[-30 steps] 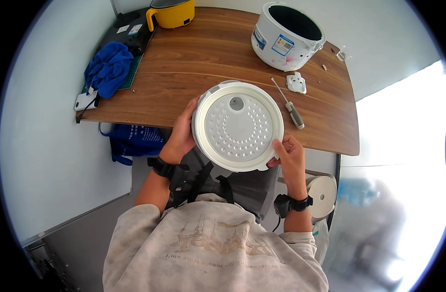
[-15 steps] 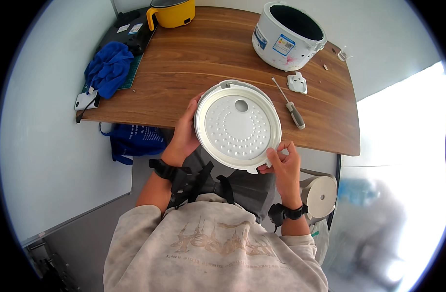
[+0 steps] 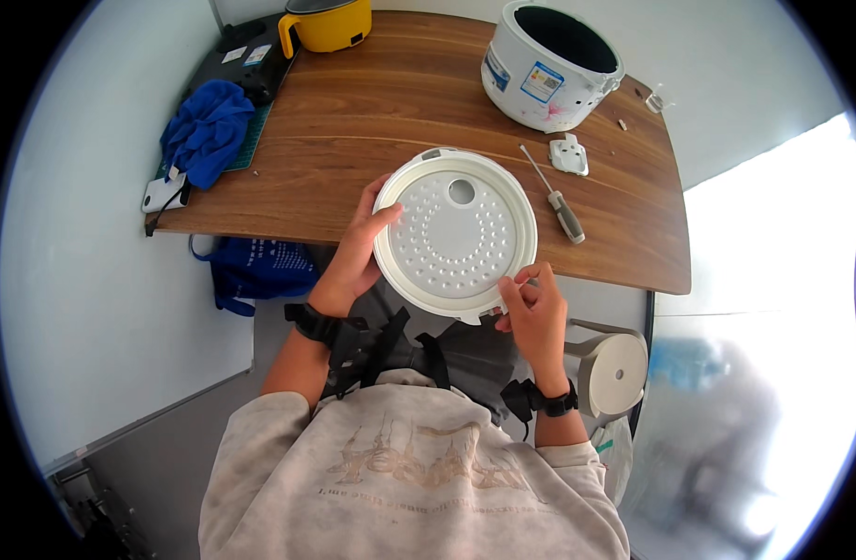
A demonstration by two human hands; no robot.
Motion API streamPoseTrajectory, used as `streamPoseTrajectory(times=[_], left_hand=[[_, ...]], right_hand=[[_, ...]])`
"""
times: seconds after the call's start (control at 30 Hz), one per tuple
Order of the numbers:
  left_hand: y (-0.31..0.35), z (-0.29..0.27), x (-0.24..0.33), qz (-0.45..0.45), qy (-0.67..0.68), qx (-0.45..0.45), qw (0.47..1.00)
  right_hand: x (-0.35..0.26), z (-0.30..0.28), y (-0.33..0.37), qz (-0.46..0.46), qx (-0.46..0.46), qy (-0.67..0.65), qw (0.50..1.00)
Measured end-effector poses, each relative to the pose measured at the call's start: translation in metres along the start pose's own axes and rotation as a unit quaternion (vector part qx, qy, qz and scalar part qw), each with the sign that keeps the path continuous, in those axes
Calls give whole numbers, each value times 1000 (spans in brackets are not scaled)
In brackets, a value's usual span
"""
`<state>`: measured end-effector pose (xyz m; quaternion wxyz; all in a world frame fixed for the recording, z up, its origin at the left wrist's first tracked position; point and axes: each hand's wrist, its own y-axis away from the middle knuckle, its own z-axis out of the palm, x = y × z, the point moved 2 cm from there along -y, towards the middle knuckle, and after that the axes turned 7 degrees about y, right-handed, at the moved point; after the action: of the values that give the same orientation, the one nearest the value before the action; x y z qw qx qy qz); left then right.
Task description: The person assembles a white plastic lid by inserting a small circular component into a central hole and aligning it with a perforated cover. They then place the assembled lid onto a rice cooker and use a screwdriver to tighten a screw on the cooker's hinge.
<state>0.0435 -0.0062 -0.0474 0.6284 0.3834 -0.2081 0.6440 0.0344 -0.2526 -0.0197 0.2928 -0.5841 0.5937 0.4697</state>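
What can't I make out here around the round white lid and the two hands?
- Far face of the round white perforated lid: turned away from the head view.
- Right hand fingers at the lid's lower rim: too small to tell what they pinch.
- Left hand fingers: tucked behind the lid's edge.
- Inside of the white cooker pot: dark.
- Yellow pot: cut by the top edge.

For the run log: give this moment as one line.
left hand: grips round white lid at left rim | right hand: fingers at lower rim | screwdriver: lies on wooden table
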Motion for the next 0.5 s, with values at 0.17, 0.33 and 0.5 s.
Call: streamPoseTrajectory(times=[0.17,0.33,0.5], left_hand=[[-5,-11,-4,-2,51,-3,999],[-10,-14,-4,-37,102,-26,994],[-22,-16,-6,-41,82,-26,995]], right_hand=[[1,-6,-4,-14,33,2,999],[-8,-26,-10,-77,66,85,991],[-17,-44,-37,-143,58,158,975]])
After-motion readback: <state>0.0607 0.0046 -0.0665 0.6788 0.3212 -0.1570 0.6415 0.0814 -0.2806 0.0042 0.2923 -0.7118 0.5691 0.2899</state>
